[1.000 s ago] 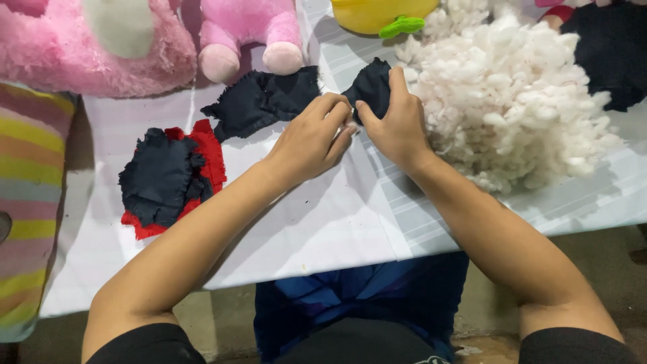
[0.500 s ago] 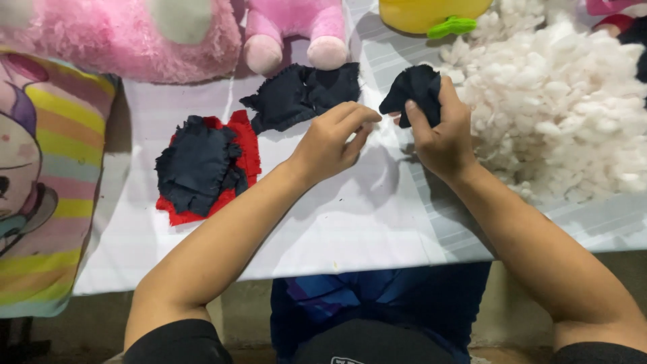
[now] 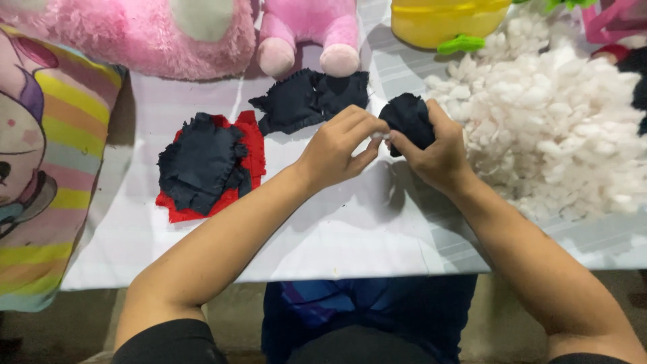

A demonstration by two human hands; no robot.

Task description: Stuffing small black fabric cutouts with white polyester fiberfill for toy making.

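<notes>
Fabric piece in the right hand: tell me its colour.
Dark navy fabric piece, seen in the head view.

Dark cloth, bright surroundings

Navy fabric pieces [image 3: 306, 100] over red cloth [image 3: 251, 145], white stuffing [image 3: 552, 121], pink plush toys [image 3: 306, 34], a rainbow-striped pillow [image 3: 47, 175], white bench [image 3: 337, 236].

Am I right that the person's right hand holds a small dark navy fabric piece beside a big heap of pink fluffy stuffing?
Not quite. The heap of fluffy stuffing is white, not pink, as the head view shows. The right hand does hold the small dark navy fabric piece beside it.
</notes>
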